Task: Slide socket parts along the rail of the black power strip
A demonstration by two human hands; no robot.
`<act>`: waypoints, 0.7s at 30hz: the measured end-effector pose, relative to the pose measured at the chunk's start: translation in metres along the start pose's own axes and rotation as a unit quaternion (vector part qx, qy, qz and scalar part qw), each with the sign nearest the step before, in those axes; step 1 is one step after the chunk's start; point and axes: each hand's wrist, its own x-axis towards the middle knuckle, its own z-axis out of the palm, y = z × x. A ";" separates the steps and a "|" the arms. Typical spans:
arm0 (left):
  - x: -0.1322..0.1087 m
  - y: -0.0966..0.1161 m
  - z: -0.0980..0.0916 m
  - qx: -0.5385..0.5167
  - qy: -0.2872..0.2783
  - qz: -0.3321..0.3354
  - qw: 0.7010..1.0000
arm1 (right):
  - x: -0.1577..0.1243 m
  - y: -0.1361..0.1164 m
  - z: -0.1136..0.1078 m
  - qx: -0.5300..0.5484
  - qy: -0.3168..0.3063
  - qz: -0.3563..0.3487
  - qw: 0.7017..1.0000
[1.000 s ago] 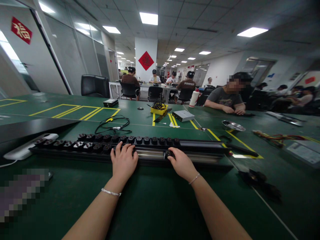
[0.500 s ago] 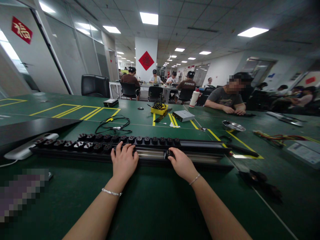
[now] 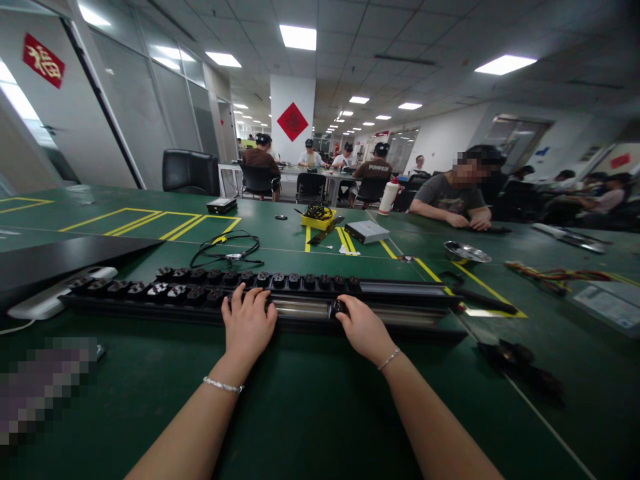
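Two long black track rails lie side by side across the table, with rows of small black socket modules on them; a few in the near row look white on top. On the near rail [image 3: 305, 307], my left hand [image 3: 250, 323] curls over the right end of its row, fingers and thumb around a dark module mostly hidden beneath them. My right hand [image 3: 365, 333] pinches a single black socket module [image 3: 340, 307] on the same rail. A bare metallic strip shows between my hands. The far rail [image 3: 400, 288] carries a row of modules [image 3: 295, 281] and touches neither hand.
A white power strip [image 3: 37, 303] and a dark panel [image 3: 75, 257] lie left. Beyond the rails are a black cable [image 3: 227, 250], a yellow box [image 3: 318, 220] and a grey box [image 3: 367, 231]. A metal bowl [image 3: 466, 253] and a co-worker [image 3: 455, 193] are at right.
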 end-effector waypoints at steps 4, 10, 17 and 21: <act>0.000 -0.001 0.001 -0.002 0.004 0.003 1.000 | 0.000 -0.001 -0.001 -0.003 -0.005 0.004 1.000; 0.000 0.000 0.001 0.000 -0.005 -0.004 1.000 | -0.001 -0.001 0.000 -0.007 -0.003 0.004 1.000; 0.001 0.001 -0.002 -0.002 -0.009 -0.004 1.000 | -0.001 -0.001 -0.001 -0.005 -0.007 0.013 1.000; 0.001 0.001 -0.003 -0.001 -0.007 -0.003 1.000 | -0.001 -0.001 -0.001 -0.010 -0.008 0.019 1.000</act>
